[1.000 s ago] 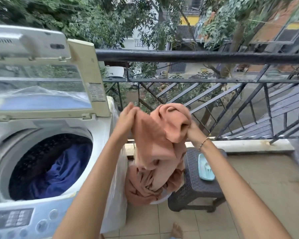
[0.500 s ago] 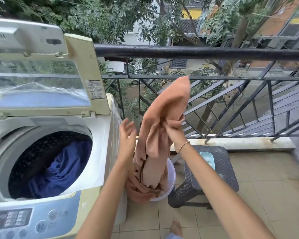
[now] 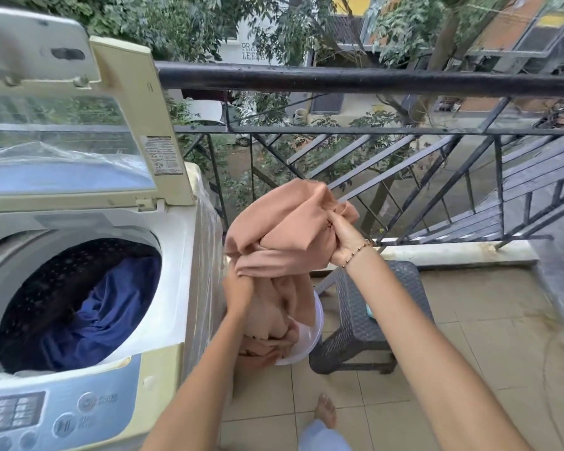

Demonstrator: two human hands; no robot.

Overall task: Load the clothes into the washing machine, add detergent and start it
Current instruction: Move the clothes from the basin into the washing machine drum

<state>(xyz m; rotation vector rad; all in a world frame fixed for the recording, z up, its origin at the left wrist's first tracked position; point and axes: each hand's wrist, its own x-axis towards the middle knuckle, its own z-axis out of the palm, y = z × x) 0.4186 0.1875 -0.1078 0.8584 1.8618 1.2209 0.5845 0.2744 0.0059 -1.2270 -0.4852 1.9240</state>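
Note:
A long peach-coloured cloth (image 3: 280,229) hangs bunched between my hands, to the right of the top-loading washing machine (image 3: 176,242). My right hand (image 3: 342,236) grips its upper fold. My left hand (image 3: 238,291) is lower and partly covered by the cloth, holding it from below. The cloth's tail trails down into a white bucket (image 3: 310,340) on the floor. The machine's lid (image 3: 79,125) stands open, and a dark blue garment (image 3: 108,317) lies inside the drum.
A dark woven stool (image 3: 372,320) stands right of the bucket with a pale blue object (image 3: 369,310) on it, mostly hidden by my arm. A black balcony railing (image 3: 339,79) runs behind. The control panel (image 3: 46,415) faces me. My bare foot (image 3: 325,413) rests on the tiles.
My left hand dropped from beside the cloth and took hold of it lower down. My right hand folded the raised upper end down into a bunch.

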